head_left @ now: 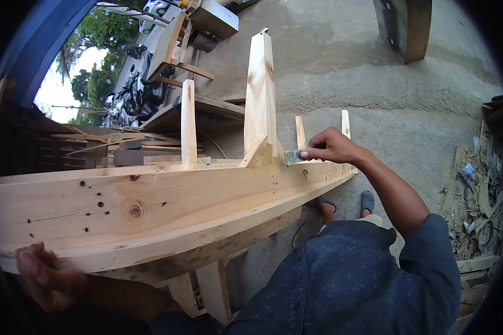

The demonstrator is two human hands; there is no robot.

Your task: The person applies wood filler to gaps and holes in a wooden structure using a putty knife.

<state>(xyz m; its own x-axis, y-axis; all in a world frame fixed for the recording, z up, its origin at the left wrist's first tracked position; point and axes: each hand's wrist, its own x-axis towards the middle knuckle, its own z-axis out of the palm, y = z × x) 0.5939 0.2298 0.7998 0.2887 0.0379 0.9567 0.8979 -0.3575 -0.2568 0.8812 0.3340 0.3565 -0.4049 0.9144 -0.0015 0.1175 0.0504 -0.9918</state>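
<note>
My right hand pinches a small flat scraper with a dark grey face, held at the foot of a pale wooden post. Greenish-yellow filler is smeared on the wood beside it. The post rises from a long pale wooden frame that stretches across in front of me, with knots and dark holes in its broad board. At the lower left, my left hand is by the board's near edge, its fingers curled and somewhat blurred. Whether anything is in them is hidden.
Shorter wooden legs stand up along the frame. Stacked planks lie behind at left, near a wooden table and parked motorcycles. Scraps and debris are heaped at right. A wooden piece stands at the top right.
</note>
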